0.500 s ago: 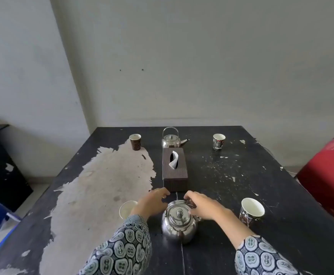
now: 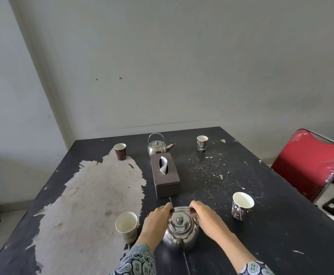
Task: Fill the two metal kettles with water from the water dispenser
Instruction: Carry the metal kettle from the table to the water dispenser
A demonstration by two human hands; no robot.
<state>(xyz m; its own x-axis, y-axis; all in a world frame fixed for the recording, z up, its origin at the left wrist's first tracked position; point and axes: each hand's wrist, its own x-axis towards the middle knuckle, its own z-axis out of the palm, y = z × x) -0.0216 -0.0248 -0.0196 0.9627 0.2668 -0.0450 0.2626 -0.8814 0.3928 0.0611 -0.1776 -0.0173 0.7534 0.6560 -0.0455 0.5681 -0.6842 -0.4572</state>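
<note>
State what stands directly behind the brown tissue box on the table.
A metal kettle with its handle raised and spout pointing right stands behind the tissue box. The box hides the kettle's base.

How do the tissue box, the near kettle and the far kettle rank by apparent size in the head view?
1. Tissue box and near kettle: alike, not ranked; hands partly cover the kettle.
2. Far kettle: smallest, though distance from the camera may explain this.

tissue box (image 2: 166,178), paper cups (image 2: 242,205), red chair (image 2: 309,165)
</note>
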